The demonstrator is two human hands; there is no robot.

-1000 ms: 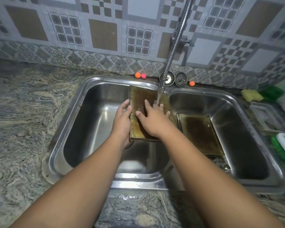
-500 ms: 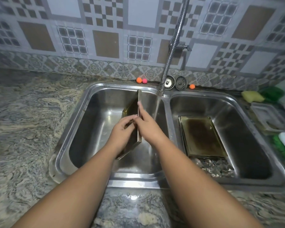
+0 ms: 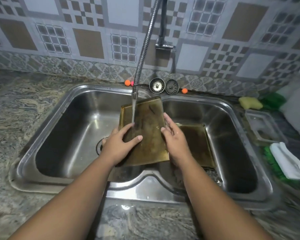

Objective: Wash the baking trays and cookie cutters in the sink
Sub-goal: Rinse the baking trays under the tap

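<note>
1. A person stood at a steel sink [image 3: 59, 118] with 2 bowls, set in a stone desk [image 3: 16, 110].
2. Both hands held 1 brown baking tray [image 3: 145, 135] over the wall between the 2 bowls.
3. The left hand [image 3: 118, 144] gripped the tray's left edge, with its thumb and 1 finger lying on top.
4. The right hand [image 3: 175, 137] gripped the tray's right edge, with its thumb on the tray's face.
5. The tray was tilted, with its far end higher.
6. Water [image 3: 133, 110] ran from the bendy tap hose [image 3: 145, 44] onto the tray, just above the left hand.
7. A second tray [image 3: 196, 142] lay flat in the right bowl, partly behind the right hand.
8. 2 round drain strainers [image 3: 157, 85] leaned on the wall behind the sink.
9. Small orange balls [image 3: 127, 82] sat beside them.
10. A yellow sponge [image 3: 250, 103] and a white cloth [image 3: 287, 161] lay on the desk to the right.
</note>
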